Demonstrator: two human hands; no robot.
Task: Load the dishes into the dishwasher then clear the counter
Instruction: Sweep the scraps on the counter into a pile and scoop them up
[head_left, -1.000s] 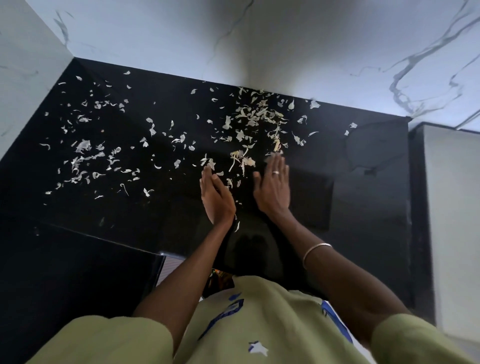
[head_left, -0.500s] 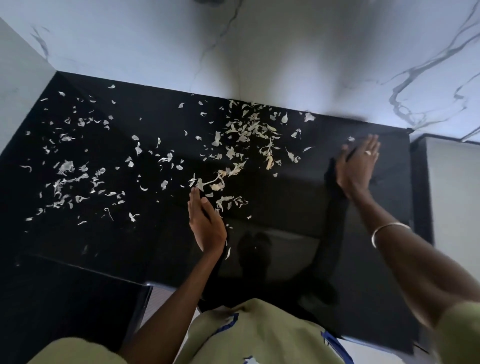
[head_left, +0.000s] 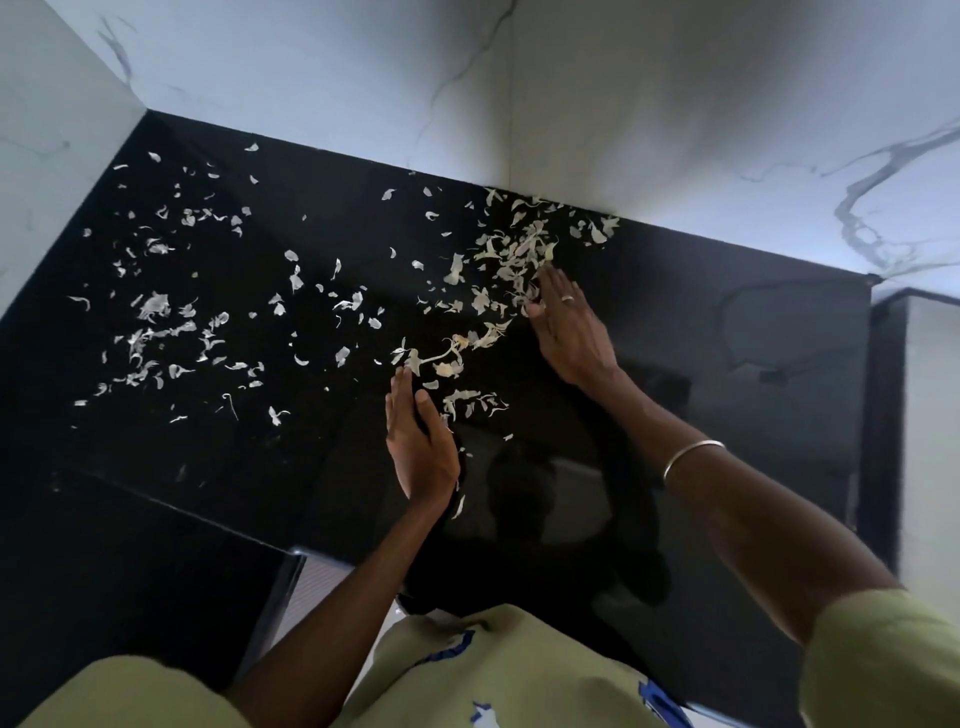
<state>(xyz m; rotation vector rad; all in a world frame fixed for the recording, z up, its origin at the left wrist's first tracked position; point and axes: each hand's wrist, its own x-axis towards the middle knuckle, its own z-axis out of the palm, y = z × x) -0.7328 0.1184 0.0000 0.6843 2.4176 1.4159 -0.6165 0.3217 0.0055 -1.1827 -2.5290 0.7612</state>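
Observation:
A glossy black counter (head_left: 727, 332) is strewn with pale peel scraps (head_left: 498, 260), thickest near the back wall and in a second patch at the left (head_left: 156, 332). My right hand (head_left: 569, 332) lies flat on the counter with straight fingers, its fingertips touching the dense cluster of scraps. My left hand (head_left: 418, 447) stands on its edge on the counter, fingers straight, just below a small line of scraps (head_left: 452, 358). Neither hand holds anything.
White marble walls (head_left: 675, 104) close the counter at the back and left. A white panel (head_left: 930, 415) stands beyond the counter's right edge. A lower black surface (head_left: 130, 571) sits at the front left.
My right hand has swept from the counter's far right corner back leftward to the dense cluster of scraps. My left hand has stayed on its edge in nearly the same place.

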